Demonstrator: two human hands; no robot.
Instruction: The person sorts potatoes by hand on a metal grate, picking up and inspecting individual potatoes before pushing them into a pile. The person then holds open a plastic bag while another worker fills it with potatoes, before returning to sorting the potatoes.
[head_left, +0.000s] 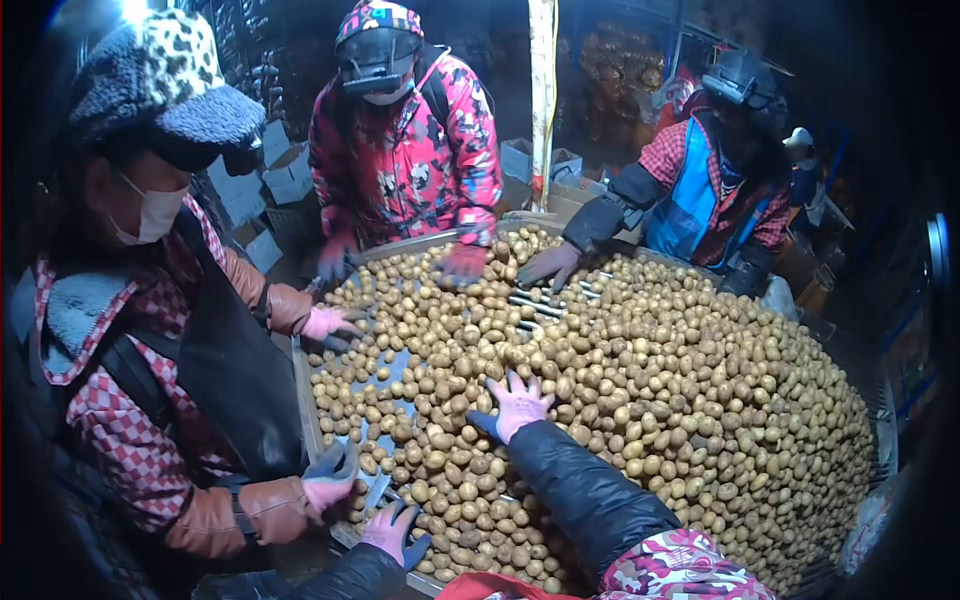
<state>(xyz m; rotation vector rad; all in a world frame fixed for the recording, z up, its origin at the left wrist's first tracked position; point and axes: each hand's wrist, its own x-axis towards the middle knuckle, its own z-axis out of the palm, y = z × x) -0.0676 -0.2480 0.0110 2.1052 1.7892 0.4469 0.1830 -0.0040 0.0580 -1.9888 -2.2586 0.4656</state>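
Observation:
Small round potatoes (700, 400) lie heaped on a large rimmed sorting table (304, 395). My right hand (518, 405), in a pink glove with dark fingertips, rests on the heap near the middle, fingers spread and holding nothing. At the table's near left edge, my left hand (392, 532), gloved the same way, lies by the rim beside some potatoes with its fingers apart. Grey surface shows between the potatoes on the left, and metal bars (535, 305) show near the far middle.
Three co-workers stand round the table: one at the left (150, 350), one across (410, 150), one at the far right (715, 190), all with gloved hands at the potatoes. A pale pole (542, 100) rises behind the far rim. Cardboard boxes (290, 175) stand behind.

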